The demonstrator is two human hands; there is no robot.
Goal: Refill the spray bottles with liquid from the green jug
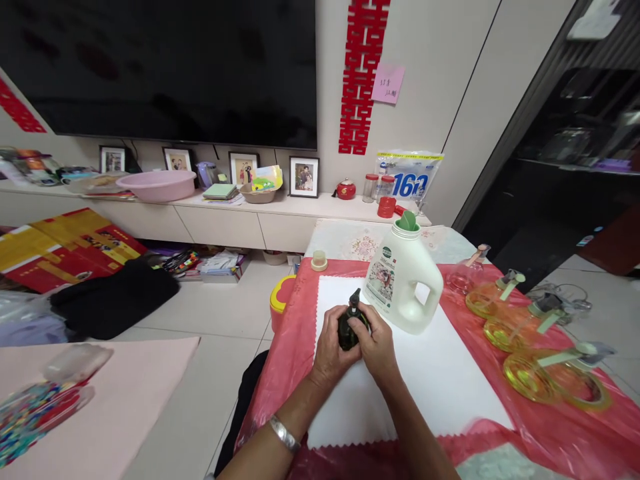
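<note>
My left hand (329,348) and my right hand (379,341) are both closed around a small dark bottle (346,335) with a black pump-like top (355,298). The right thumb presses on the bottle's front, just below its neck. It stands upright above a white scalloped mat (430,380); whether its base touches the mat is hidden. Just beyond my hands is a large white jug (400,280) with a handle, its mouth uncapped and a green piece (408,221) in the opening. A pale cap (319,261) sits at the table's far left.
Red plastic sheeting (285,367) covers the table. Along its right side stand several clear pump bottles with yellow liquid (530,377), plus a pinkish glass bottle (467,272). Behind is a low cabinet (215,227) with a pink basin (157,187). A pink-covered surface (150,380) lies left.
</note>
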